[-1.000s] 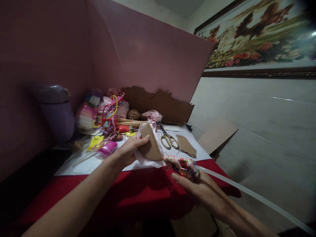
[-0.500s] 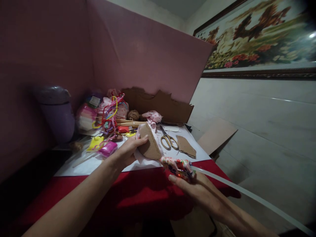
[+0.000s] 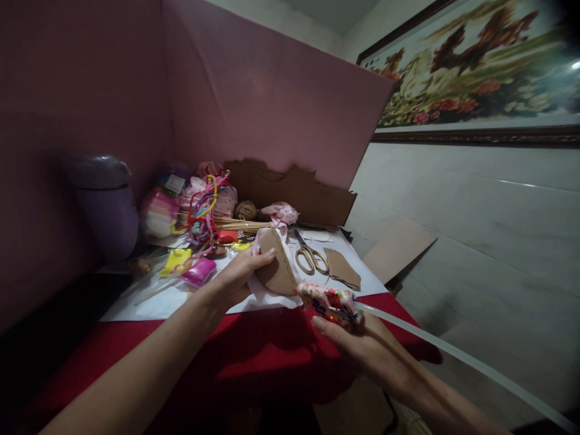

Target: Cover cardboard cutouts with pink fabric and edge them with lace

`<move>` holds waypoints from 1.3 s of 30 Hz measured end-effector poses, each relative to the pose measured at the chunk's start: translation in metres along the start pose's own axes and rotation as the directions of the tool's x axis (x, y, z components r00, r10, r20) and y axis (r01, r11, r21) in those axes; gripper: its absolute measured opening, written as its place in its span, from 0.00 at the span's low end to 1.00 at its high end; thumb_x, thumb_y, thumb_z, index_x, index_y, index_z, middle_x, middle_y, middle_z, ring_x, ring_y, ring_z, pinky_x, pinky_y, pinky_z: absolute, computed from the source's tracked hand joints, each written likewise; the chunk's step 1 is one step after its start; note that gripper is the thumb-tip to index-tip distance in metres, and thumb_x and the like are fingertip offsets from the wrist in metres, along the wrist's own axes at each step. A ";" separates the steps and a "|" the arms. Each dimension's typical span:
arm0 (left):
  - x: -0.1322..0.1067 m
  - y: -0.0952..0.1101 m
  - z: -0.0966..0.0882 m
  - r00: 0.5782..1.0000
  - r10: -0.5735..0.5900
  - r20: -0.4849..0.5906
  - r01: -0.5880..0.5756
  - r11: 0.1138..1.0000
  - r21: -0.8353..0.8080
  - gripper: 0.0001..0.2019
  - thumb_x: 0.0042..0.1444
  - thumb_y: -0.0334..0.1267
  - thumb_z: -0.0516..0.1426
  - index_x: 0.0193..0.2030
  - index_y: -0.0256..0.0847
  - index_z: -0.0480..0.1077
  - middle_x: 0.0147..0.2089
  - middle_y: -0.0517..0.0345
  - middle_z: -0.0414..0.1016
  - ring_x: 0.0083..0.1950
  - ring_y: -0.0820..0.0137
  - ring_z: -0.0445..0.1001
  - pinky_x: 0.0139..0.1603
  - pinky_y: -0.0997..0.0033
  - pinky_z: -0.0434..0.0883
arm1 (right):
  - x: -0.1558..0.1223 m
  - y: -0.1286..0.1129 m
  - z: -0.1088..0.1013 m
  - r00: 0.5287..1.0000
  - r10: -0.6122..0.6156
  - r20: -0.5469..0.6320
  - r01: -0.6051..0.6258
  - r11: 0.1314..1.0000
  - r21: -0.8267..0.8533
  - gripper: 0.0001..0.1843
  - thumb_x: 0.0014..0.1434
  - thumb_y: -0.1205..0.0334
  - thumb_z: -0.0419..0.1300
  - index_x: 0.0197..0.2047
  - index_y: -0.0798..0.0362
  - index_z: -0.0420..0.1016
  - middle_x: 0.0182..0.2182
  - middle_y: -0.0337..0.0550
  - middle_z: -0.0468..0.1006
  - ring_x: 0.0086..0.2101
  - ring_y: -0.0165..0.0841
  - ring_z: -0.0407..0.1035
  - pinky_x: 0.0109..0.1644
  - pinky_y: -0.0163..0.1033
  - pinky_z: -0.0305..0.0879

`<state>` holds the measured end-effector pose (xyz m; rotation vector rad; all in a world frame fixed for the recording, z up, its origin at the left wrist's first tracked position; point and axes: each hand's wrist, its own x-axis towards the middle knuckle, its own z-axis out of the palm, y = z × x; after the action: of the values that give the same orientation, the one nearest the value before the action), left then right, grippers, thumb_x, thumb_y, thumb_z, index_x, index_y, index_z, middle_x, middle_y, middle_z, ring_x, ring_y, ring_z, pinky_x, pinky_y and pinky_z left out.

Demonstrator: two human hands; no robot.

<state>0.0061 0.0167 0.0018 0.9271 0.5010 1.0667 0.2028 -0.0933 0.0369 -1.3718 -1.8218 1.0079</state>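
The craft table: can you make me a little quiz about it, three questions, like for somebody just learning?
1. Choose one. Which hand holds the flowery glue gun?
a) left
b) right
c) both

2. True or false? The gold-handled scissors are lying on the red cloth.

3. Look and say: what brown thing lies just to the right of the scissors?

Key:
1. b, the right hand.
2. False, they are lying on the white sheet.
3. A loose piece of cardboard.
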 end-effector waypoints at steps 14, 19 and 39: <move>-0.002 0.002 0.005 0.999 -0.016 -0.028 0.017 1.000 0.013 0.20 0.47 0.35 0.63 0.47 0.32 0.69 0.43 0.41 0.76 0.40 0.61 0.75 0.43 0.62 0.72 | 0.001 -0.002 0.001 0.999 -0.031 0.009 0.031 0.999 -0.015 0.19 0.58 0.51 0.55 0.50 0.49 0.72 0.45 0.43 0.75 0.48 0.40 0.66 0.57 0.43 0.57; 0.001 -0.001 0.000 1.000 0.004 -0.025 -0.004 1.000 -0.004 0.20 0.47 0.34 0.62 0.48 0.33 0.68 0.41 0.44 0.76 0.38 0.62 0.75 0.43 0.61 0.71 | -0.001 0.005 0.003 1.000 -0.030 -0.010 0.030 0.999 -0.030 0.17 0.58 0.51 0.55 0.46 0.51 0.73 0.43 0.43 0.75 0.46 0.40 0.67 0.55 0.44 0.58; 0.001 0.001 0.000 0.999 0.002 -0.043 -0.001 1.000 0.015 0.19 0.48 0.34 0.62 0.48 0.33 0.68 0.41 0.45 0.76 0.38 0.62 0.75 0.45 0.60 0.71 | -0.001 0.002 0.001 0.999 -0.025 -0.021 0.026 0.999 0.039 0.17 0.58 0.52 0.56 0.46 0.52 0.73 0.40 0.44 0.76 0.43 0.39 0.68 0.53 0.44 0.61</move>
<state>0.0059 0.0180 0.0027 0.9191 0.5441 1.0872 0.2034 -0.0945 0.0345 -1.3271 -1.7913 1.0080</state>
